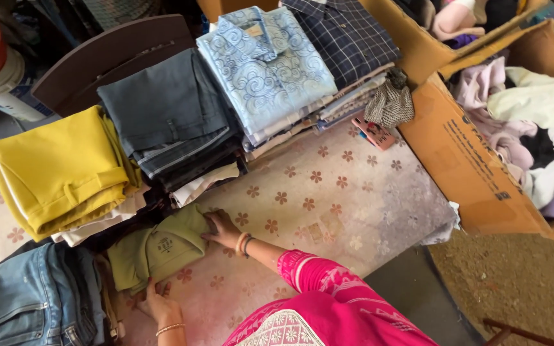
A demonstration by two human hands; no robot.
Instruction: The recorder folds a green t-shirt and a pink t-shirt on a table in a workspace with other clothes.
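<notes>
Two hands on one folded olive-green garment (158, 250), lying on the flowered cloth (328, 192) covering the work surface, at its near-left part. Left hand (159, 302) is at the garment's near edge, fingers tucked under/against the fabric, gripping it; gold bangle on that wrist. Right hand (222, 230) sits on the garment's right end, fingers flat & pressing the fold, not clenched; bracelets on the wrist, bright pink patterned sleeve (318, 282) behind it.

Everything else rel. to the green garment:
- Just left/near side: blue denim jeans (27, 298), folded, touching or almost touching it – can't tell which.
- Directly beyond it, to the left: mustard-yellow folded pile (59, 170) w/ cream pieces under it.
- Beyond, centre: dark grey folded trousers stack (168, 112), striped & dark items below, a cream piece poking out at the bottom, close to the green garment's far edge.
- Further beyond, right of the grey stack: light blue swirl-print shirt (264, 64) atop a tall stack of folded shirts.
- Next over: navy checked shirt (344, 35) on its own stack.
- Far right of those: small grey woven pouch-like item (389, 102) & a pinkish flat packet (373, 132) on the cloth.
- Well apart to the right: open cardboard box (469, 166), tipped on its side, spilling pale, pink & white unfolded clothes.
- Far left, beyond the yellow pile: dark wooden chair back (107, 54) & a white bucket (4, 83).

Cloth btw. the green garment & the box is bare flower print.
</notes>
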